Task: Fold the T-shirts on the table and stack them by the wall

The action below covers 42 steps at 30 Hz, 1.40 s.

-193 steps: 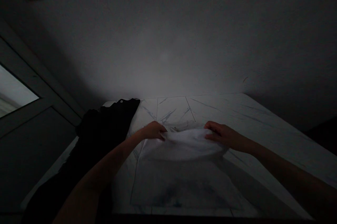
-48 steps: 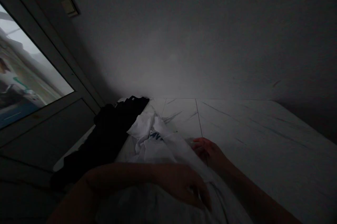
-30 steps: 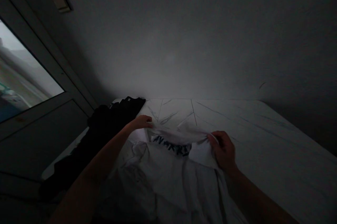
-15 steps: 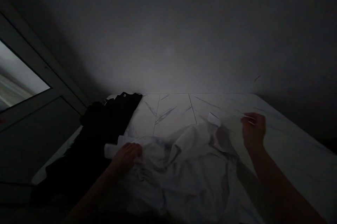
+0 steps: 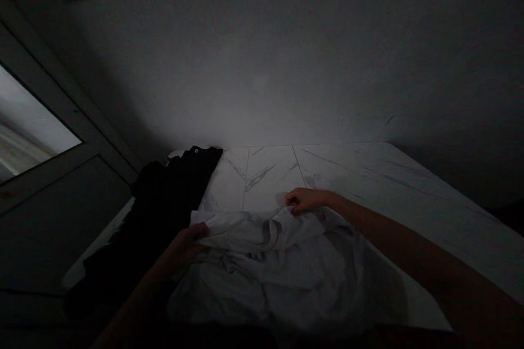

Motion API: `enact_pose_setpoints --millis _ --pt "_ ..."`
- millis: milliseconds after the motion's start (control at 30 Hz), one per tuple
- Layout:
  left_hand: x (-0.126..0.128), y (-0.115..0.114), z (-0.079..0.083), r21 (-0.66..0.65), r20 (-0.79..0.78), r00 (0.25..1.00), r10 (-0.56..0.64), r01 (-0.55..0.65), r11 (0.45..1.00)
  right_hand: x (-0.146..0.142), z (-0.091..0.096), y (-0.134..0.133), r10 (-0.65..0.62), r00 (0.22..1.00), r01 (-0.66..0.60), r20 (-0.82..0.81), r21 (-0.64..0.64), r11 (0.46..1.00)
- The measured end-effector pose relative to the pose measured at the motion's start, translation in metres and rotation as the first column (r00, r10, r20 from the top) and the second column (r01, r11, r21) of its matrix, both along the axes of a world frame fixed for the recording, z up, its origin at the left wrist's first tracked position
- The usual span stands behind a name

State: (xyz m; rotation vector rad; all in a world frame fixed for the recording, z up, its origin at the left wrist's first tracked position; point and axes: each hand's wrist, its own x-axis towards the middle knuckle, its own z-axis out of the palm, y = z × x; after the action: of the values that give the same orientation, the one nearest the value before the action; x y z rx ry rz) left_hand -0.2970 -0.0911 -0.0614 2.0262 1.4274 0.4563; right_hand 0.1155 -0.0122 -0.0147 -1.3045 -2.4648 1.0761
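A crumpled white T-shirt lies spread on the marble-patterned table in dim light. My left hand is closed on the shirt's left edge, near its upper left corner. My right hand reaches across and pinches the cloth at the shirt's far edge, close to the collar. Both forearms stretch in from the bottom of the view.
A dark heap of black clothing lies along the table's left side, touching the white shirt. A plain wall stands right behind the table. A window with its frame is at the left.
My right hand has come back left from the far right of the table to the shirt's collar area and pinched it. The shirt now lies flatter. My left hand stays on the left edge.
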Motion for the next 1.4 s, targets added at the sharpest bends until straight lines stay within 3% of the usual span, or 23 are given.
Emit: enact_pose_setpoints --millis 100,167,233,267,333,400,433,500,567,600,633,667,767,833,867,933,1000,1033,1067,1133,1267,1333,1400 --pt "-0.005 0.023 0.033 0.090 0.019 1.000 0.010 -0.012 0.996 -0.004 0.017 -0.002 -0.023 0.999 0.023 -0.024 0.008 1.000" --pt "-0.004 0.047 0.072 0.209 -0.017 0.995 0.102 -0.096 0.973 -0.002 0.041 0.009 -0.057 0.998 0.057 -0.012 0.067 0.996" --pt "0.000 0.074 0.122 0.369 -0.063 0.970 0.236 -0.197 0.908 0.003 0.080 0.030 -0.208 0.978 0.195 0.030 0.235 0.952" --pt "0.004 0.088 0.150 0.455 -0.080 0.956 0.281 -0.216 0.864 0.007 0.106 0.043 -0.323 0.946 0.290 0.029 0.371 0.882" --pt "0.013 0.113 0.212 0.593 -0.096 0.941 0.323 -0.207 0.778 0.016 0.170 0.065 -0.523 0.850 0.438 -0.072 0.649 0.622" --pt "0.022 0.129 0.279 0.696 -0.060 0.936 0.347 -0.210 0.687 0.024 0.241 0.076 -0.570 0.794 0.490 -0.212 0.778 0.393" --pt "0.027 0.134 0.311 0.755 -0.023 0.935 0.353 -0.215 0.619 0.027 0.276 0.077 -0.567 0.771 0.515 -0.290 0.807 0.288" --pt "0.034 0.136 0.371 0.872 0.099 0.932 0.349 -0.250 0.421 0.031 0.339 0.068 -0.509 0.714 0.582 -0.481 0.812 0.049" --pt "0.041 0.133 0.415 0.912 0.281 0.903 0.325 -0.357 0.202 0.034 0.384 0.053 -0.388 0.647 0.647 -0.656 0.742 -0.176" --pt "0.045 0.132 0.429 0.890 0.383 0.868 0.315 -0.438 0.124 0.036 0.398 0.045 -0.336 0.621 0.668 -0.708 0.702 -0.246" --pt "0.049 0.131 0.436 0.844 0.479 0.819 0.315 -0.528 0.088 0.039 0.406 0.038 -0.313 0.610 0.674 -0.728 0.685 -0.277" --pt "0.054 0.132 0.438 0.787 0.557 0.765 0.325 -0.610 0.087 0.043 0.410 0.031 -0.327 0.617 0.664 -0.716 0.697 -0.272" --pt "0.068 0.133 0.419 0.677 0.596 0.710 0.375 -0.696 0.240 0.060 0.396 0.018 -0.467 0.685 0.564 -0.559 0.813 -0.146" --pt "0.073 0.132 0.399 0.706 0.513 0.772 0.375 -0.628 0.328 0.072 0.378 0.012 -0.544 0.677 0.527 -0.495 0.843 -0.111" --pt "0.074 0.129 0.392 0.741 0.471 0.802 0.368 -0.585 0.328 0.077 0.371 0.008 -0.568 0.647 0.536 -0.509 0.833 -0.135" --pt "0.071 0.123 0.389 0.820 0.414 0.833 0.366 -0.516 0.247 0.084 0.364 0.002 -0.606 0.612 0.541 -0.508 0.828 -0.148" --pt "0.066 0.115 0.401 0.886 0.329 0.857 0.397 -0.426 0.185 0.087 0.370 -0.004 -0.648 0.645 0.491 -0.405 0.870 -0.054" --pt "0.062 0.111 0.410 0.911 0.257 0.870 0.421 -0.364 0.196 0.088 0.377 -0.008 -0.657 0.662 0.460 -0.360 0.888 -0.023" --pt "0.059 0.107 0.422 0.926 0.180 0.878 0.443 -0.303 0.226 0.088 0.386 -0.011 -0.659 0.665 0.444 -0.353 0.895 -0.031" --pt "0.053 0.098 0.445 0.937 0.104 0.874 0.476 -0.247 0.249 0.086 0.406 -0.019 -0.648 0.638 0.457 -0.416 0.882 -0.116" --pt "0.047 0.086 0.474 0.940 0.234 0.825 0.514 -0.328 0.098 0.071 0.435 -0.032 -0.643 0.610 0.490 -0.463 0.858 -0.153" --pt "0.047 0.082 0.469 0.931 0.254 0.814 0.522 -0.352 0.096 0.062 0.435 -0.036 -0.632 0.609 0.490 -0.479 0.854 -0.174" --pt "0.047 0.074 0.451 0.925 0.224 0.832 0.507 -0.346 0.159 0.060 0.420 -0.043 -0.641 0.630 0.478 -0.439 0.869 -0.125"
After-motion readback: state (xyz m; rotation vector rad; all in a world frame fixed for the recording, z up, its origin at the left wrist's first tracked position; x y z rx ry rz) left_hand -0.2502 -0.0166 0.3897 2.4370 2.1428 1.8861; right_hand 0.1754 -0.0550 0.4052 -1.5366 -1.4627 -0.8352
